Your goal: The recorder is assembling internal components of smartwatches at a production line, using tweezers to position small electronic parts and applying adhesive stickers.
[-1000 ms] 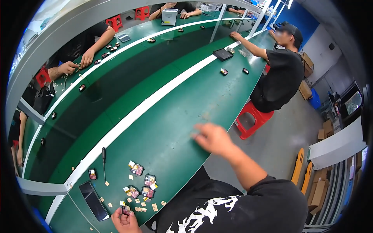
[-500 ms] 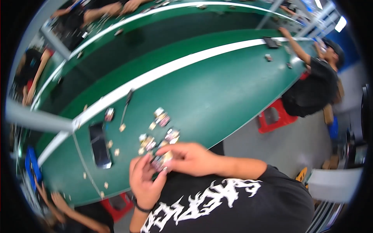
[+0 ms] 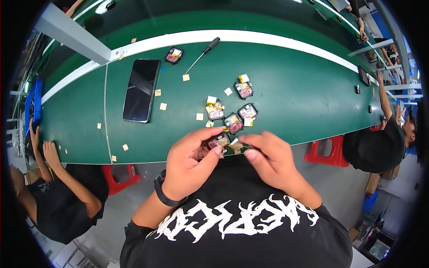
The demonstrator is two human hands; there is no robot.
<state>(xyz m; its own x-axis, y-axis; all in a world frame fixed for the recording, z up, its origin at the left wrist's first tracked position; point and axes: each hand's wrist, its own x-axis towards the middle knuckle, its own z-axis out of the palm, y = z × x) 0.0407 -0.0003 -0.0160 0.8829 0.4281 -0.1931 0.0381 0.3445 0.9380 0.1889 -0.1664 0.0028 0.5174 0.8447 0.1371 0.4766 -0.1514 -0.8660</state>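
Note:
My left hand (image 3: 190, 163) is closed on a small black electronic device (image 3: 218, 141), its case open with a pink circuit board inside. My right hand (image 3: 273, 161) pinches at the device's right side, beside a small silvery piece (image 3: 235, 141); what lies between these fingertips is too small to make out. Just beyond my fingers, several similar open devices lie close together: one with a pink board (image 3: 233, 123), one tilted at the right (image 3: 248, 111), one with a pale flap (image 3: 215, 110) and a farther one (image 3: 244, 89).
A black phone (image 3: 141, 90) lies at left on the green table (image 3: 308, 94). Beyond it are another device (image 3: 174, 55) and a screwdriver (image 3: 203, 55). Small beige squares (image 3: 163, 106) are scattered around. Co-workers (image 3: 67, 201) sit at both sides, near red stools (image 3: 326, 152).
The head view has turned and levelled, so the table's contents appear shifted. My right hand has drawn back to the device's right side; my left hand still holds it.

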